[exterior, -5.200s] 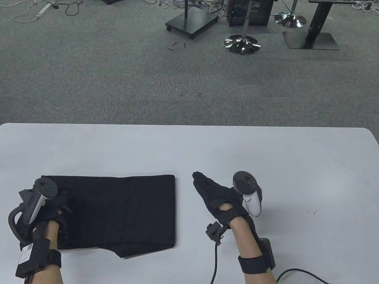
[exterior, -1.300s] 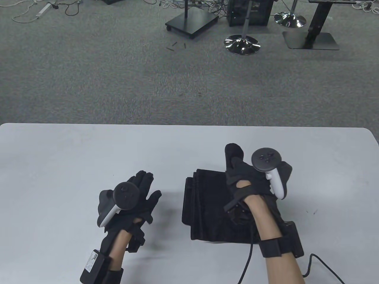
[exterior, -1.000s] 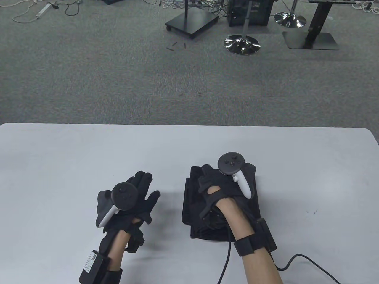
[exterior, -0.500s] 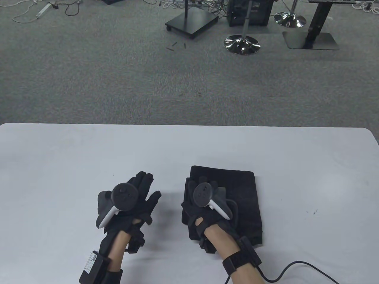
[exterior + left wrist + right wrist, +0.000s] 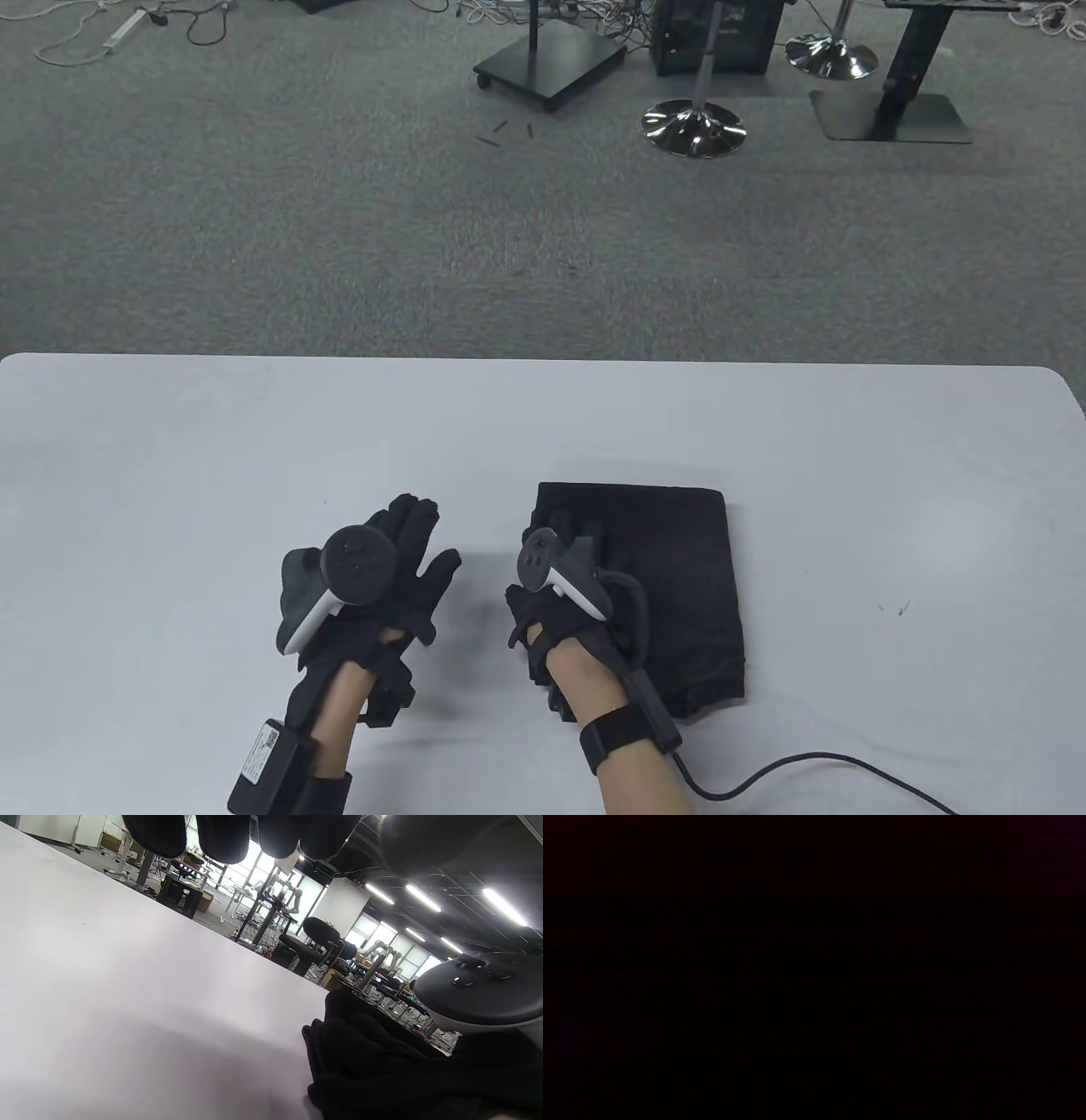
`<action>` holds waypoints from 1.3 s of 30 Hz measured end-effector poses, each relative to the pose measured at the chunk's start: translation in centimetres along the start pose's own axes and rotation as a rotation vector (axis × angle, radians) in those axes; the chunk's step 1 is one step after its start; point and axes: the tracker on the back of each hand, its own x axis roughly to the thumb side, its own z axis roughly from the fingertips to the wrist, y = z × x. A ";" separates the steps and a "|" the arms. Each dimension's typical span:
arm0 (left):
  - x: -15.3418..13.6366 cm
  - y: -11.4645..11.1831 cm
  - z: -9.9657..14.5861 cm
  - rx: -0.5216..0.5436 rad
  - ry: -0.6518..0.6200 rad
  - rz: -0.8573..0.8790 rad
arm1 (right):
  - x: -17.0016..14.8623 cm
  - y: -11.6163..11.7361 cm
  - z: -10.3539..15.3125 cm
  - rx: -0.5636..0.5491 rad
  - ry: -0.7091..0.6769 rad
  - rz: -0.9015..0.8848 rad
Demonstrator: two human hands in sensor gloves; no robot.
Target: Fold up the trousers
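Trousers [image 5: 679, 586]: now a compact black bundle right of table [image 5: 170, 441] centre; since five seconds ago I see them halved and shifted right, so folding looks nearly done.
Right hand [image 5: 556, 607]: slid from the bundle's middle to its left edge, pressing it; finger spread I cannot tell, wrist view black.
Left hand [image 5: 382, 577]: unchanged, fingers spread flat on table, holding nothing.

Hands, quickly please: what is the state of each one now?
Left hand: open, fingers spread, flat on the table, holding nothing.
Right hand: on the folded trousers; grip cannot be told.
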 end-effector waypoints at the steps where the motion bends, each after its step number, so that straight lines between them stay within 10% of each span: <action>1: 0.0 -0.1 0.0 -0.002 0.000 -0.001 | -0.2 0.0 0.0 0.009 -0.004 -0.020; 9: -0.4 -0.1 0.1 -0.002 0.012 0.003 | -3.1 -0.7 -0.2 0.039 -0.017 -0.041; 26: -0.5 0.3 0.3 0.013 0.012 0.013 | -22.4 -6.1 1.1 0.036 0.478 0.145; 39: -0.1 -0.8 0.0 -0.028 0.016 -0.040 | -18.7 -7.7 2.9 -0.200 0.216 -0.101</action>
